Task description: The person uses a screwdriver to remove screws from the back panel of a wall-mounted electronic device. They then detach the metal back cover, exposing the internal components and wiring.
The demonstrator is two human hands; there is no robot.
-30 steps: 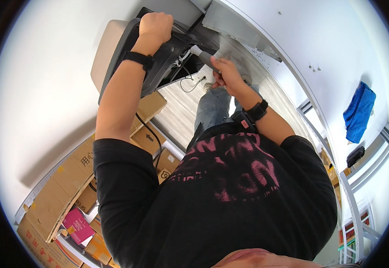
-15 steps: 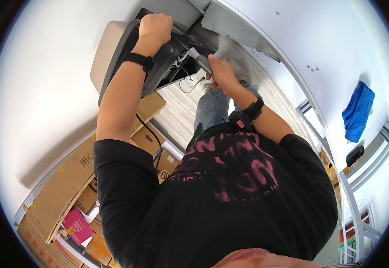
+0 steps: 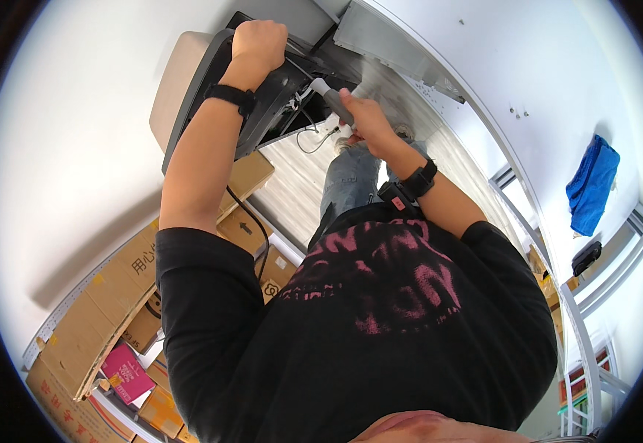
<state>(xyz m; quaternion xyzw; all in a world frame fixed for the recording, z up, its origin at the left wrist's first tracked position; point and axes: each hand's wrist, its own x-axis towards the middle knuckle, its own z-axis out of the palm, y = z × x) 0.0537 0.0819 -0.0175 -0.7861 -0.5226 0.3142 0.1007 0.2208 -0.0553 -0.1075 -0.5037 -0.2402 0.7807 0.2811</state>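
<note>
My left hand [image 3: 258, 46] is closed over the upper edge of a black-shelled piece [image 3: 271, 96] with a beige, padded-looking side [image 3: 180, 85]; it resembles a tilted chair seat. My right hand [image 3: 369, 122] grips the darker handle of a grey screwdriver-like tool [image 3: 337, 105]. Its paler head points up and left at the black underside, close to some metal parts [image 3: 295, 100]. Whether the tip touches anything I cannot tell. A thin dark cable [image 3: 306, 148] loops below those parts.
A white table [image 3: 528, 177] on the right carries a folded blue cloth [image 3: 592, 184] and several small screws [image 3: 517, 113]. Cardboard boxes [image 3: 107, 295] and a pink box [image 3: 128, 374] are stacked at the lower left. A black cord [image 3: 262, 244] hangs beside my left arm.
My right hand and the grey tool have shifted very slightly left. My left hand keeps its grip on the black edge, almost unmoved.
</note>
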